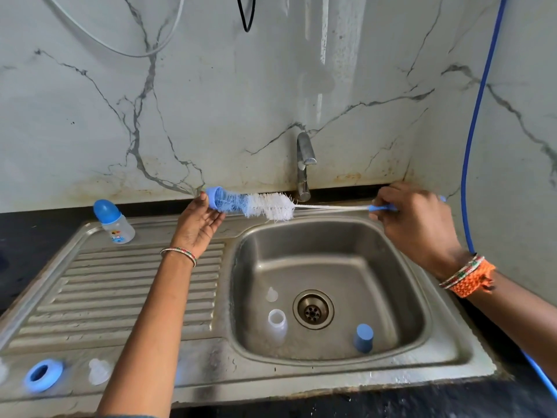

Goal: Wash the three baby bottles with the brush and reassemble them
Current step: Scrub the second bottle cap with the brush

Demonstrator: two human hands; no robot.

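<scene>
- Steel sink unit [211, 384] set in a dark counter [18, 236].
- Ribbed drainboard: one capped bottle [116, 223], upright at the far corner.
- Front ledge: blue ring [43, 374]; clear teat [99, 371] near it.
- Basin floor: clear teat [272, 294], open bottle [277, 325], blue cap [363, 337], around the drain [313, 309].

Hidden, cropped and unclear parts at the sink

The brush handle [382, 208] is largely covered by the fingers of the right hand [416, 224], and its far end is barely seen. The bottle [224, 202] on the bristles is motion-blurred, so the left hand's [200, 223] grip on it cannot be judged. A pale object [2, 371] at the near left is cut by the frame edge and cannot be identified. The blue hose [476, 140] is cropped at the top and at the near right. Print on the assembled bottle [116, 226] is too small to read.
</scene>
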